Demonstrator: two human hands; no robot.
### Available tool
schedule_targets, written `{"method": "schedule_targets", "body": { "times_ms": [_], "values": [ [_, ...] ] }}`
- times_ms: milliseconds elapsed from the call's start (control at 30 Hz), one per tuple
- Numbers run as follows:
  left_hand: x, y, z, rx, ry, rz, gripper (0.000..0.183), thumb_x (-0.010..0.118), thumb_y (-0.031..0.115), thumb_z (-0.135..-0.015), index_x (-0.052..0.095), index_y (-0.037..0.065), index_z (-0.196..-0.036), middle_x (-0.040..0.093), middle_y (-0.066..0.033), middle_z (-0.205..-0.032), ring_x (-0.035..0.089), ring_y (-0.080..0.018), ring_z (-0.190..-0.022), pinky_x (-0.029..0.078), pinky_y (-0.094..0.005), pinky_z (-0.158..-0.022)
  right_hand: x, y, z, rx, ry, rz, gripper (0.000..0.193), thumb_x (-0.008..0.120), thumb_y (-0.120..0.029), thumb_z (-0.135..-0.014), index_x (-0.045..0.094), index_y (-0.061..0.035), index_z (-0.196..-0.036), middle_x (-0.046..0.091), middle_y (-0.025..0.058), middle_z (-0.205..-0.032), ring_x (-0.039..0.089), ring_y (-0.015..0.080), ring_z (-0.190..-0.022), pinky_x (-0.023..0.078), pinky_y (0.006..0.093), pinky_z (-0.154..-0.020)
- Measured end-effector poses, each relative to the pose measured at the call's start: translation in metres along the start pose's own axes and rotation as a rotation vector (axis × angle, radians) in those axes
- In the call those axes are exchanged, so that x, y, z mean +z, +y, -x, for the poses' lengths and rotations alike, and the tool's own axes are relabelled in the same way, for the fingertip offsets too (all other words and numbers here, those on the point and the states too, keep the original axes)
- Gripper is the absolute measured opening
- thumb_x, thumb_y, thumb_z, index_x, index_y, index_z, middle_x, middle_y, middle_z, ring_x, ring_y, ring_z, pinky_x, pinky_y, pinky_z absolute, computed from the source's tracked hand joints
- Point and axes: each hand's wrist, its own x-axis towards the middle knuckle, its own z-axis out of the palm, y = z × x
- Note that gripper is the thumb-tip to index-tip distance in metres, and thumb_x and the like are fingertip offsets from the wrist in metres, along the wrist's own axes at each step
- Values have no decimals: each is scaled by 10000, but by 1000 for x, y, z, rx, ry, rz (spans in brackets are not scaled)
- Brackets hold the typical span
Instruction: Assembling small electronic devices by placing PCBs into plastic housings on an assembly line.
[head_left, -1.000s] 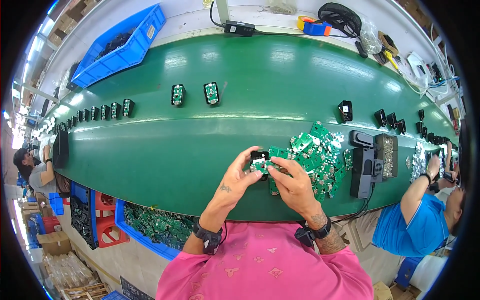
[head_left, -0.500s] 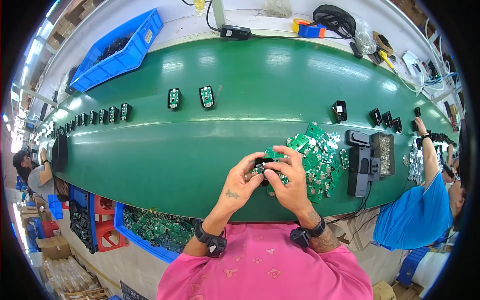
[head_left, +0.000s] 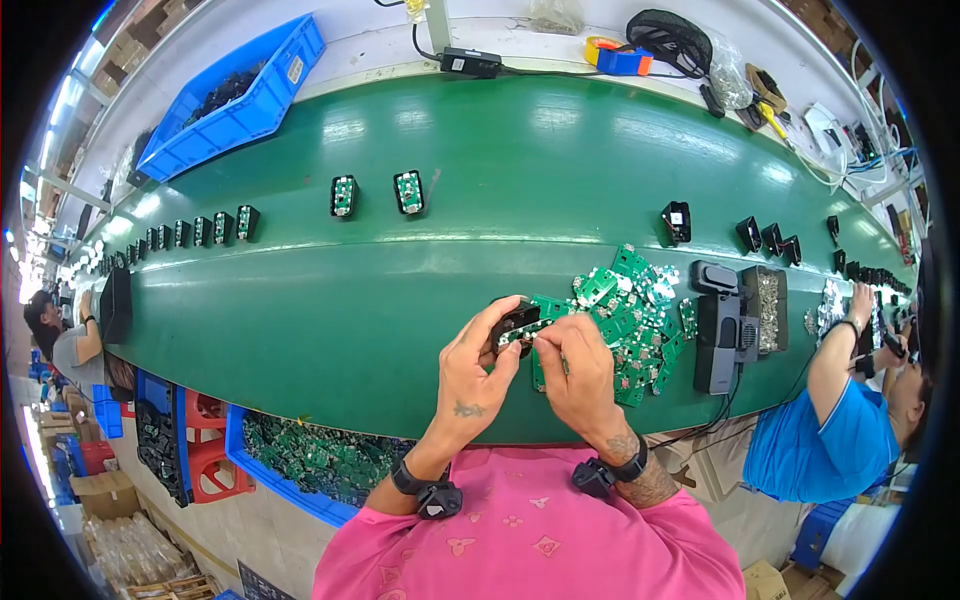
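My left hand (head_left: 470, 375) is closed round a small black plastic housing (head_left: 516, 317), which it holds tilted above the green bench. A small circuit board (head_left: 517, 337) with pale parts lies at the housing's opening, by my left thumb. At the board's right end, the thumb and forefinger of my right hand (head_left: 582, 375) are pinched together; the fingers partly hide how far the board sits inside. Just beyond and to the right of my hands is a loose pile of green circuit boards (head_left: 632, 322).
Housings with boards fitted (head_left: 410, 192) stand in a row across the bench (head_left: 300, 300) to the left. Open black housings (head_left: 677, 222) are at the right, beyond a grey device (head_left: 716, 340) and a tray of small metal parts (head_left: 769, 310). Co-workers sit at both ends. A blue bin (head_left: 235, 120) stands far left.
The housing has been tipped so its open side shows, and my right fingers have drawn together at the board's end. The co-worker on the right has pulled an arm back from the housings.
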Motion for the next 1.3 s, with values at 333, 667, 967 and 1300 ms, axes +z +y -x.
{"method": "schedule_targets", "body": {
  "times_ms": [333,667,967,1300],
  "values": [
    [-3,10,1,29,-6,-54,494,574,-101,-884,526,-5,-1366,613,-109,-1249,644,-145,-1030,555,-270,-882,-15,-5,-14,-70,-192,-97,79,652,-15,-866,602,-14,-928,635,140,-761,646,333,-669,499,410,-562],
    [-6,13,-4,309,23,-369,513,619,-87,-792,604,71,-1280,644,-180,-1119,670,-318,-901,543,-344,-756,-16,-3,-22,-62,-286,-74,64,629,-37,-865,574,-12,-885,618,148,-725,626,341,-623,486,428,-539],
    [10,-4,-13,233,91,-473,428,599,-61,-805,651,62,-1211,668,-189,-1083,692,-289,-850,565,-334,-728,7,14,-5,-38,-345,268,155,603,-144,-904,521,-24,-850,598,135,-711,640,330,-622,518,409,-530],
    [1,-17,-24,-74,-154,160,602,589,-116,-831,411,19,-1390,582,-159,-1202,668,-192,-914,630,-281,-664,0,29,-12,510,-119,-540,166,679,-91,-911,613,38,-992,676,72,-756,619,90,-617,481,263,-531]
  ]
}}
